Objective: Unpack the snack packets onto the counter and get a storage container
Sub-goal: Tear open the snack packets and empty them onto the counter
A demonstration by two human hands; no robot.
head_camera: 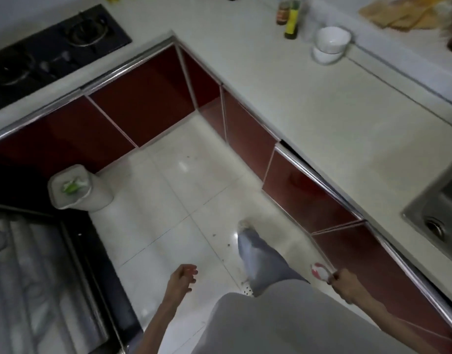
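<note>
Near the right cupboards, the right hand [346, 283] pinches a small red-and-white packet [319, 270] — not yet on the counter [309, 118]. Left hand [182, 277] hangs loose, holding nothing. Next — lift and set it down.

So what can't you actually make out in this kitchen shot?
- Small red-and-white item pinched in the right hand: blurred, unidentifiable.
- Yellow-and-tan things on the white counter: smeared, cut by the top edge.
- Steel sink: cut by the right edge.
</note>
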